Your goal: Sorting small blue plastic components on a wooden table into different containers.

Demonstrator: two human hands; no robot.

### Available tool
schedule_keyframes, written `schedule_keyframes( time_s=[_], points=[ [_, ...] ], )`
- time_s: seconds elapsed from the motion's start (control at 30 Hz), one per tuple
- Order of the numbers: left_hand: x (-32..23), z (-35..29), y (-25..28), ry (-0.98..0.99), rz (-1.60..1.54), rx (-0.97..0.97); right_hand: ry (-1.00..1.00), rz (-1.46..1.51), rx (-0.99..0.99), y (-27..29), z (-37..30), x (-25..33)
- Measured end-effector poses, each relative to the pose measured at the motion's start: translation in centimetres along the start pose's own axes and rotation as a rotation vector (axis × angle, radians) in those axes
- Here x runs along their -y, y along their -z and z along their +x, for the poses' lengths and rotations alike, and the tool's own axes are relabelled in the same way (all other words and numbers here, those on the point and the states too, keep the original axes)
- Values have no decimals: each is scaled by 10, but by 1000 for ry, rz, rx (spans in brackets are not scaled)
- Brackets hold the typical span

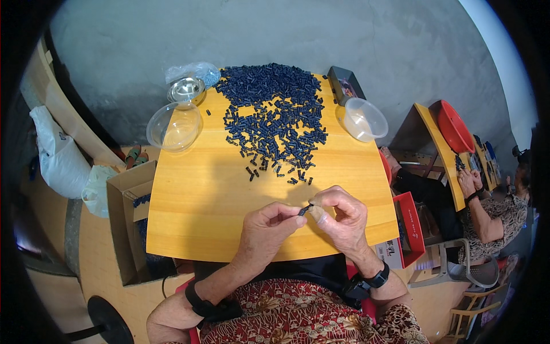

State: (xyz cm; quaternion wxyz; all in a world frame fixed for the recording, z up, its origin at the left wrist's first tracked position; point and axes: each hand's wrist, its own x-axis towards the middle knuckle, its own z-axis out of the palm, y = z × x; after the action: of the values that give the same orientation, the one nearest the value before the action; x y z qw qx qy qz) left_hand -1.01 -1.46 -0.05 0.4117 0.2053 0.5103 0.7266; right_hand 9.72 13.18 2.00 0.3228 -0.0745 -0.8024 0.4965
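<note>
Above the near part of the yellow wooden table [195, 212], my left hand [263, 232] pinches a small dark cylindrical part [302, 211] between thumb and fingertips. The thumb and forefinger of my right hand [345, 221] close on the upper right end of the same part, and something pale covers part of that thumb. Whether the right fingers hold a second tiny piece cannot be made out. Beyond both hands lies a heap of similar dark parts [269, 80], dense at the far edge and scattered toward me.
Clear plastic bowls [175, 127] [365, 119], a metal bowl [186, 90] and a grey tray [346, 85] sit along the table's far sides. A cardboard box [129, 229] stands left, a red box [409, 229] right. Another person [490, 221] works at a table farther right.
</note>
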Motion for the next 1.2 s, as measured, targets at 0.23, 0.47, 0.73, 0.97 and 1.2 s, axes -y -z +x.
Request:
schedule_keyframes(
  time_s=[0.23,0.47,0.73,0.97,1.2],
  points=[
    [1,-1,1,6,-22,12,-21,-16,16,-1,2,9],
    [1,0,1,0,8,26,-11,-52,36,2,2,7],
    [0,-1,3,25,45,49,34,-89,89,5,3,4],
    [-2,1,5,26,88,66,76,-72,90,-2,-1,-3],
    [2,1,7,23,-32,93,205,-202,81,-5,0,-5]
  ],
)
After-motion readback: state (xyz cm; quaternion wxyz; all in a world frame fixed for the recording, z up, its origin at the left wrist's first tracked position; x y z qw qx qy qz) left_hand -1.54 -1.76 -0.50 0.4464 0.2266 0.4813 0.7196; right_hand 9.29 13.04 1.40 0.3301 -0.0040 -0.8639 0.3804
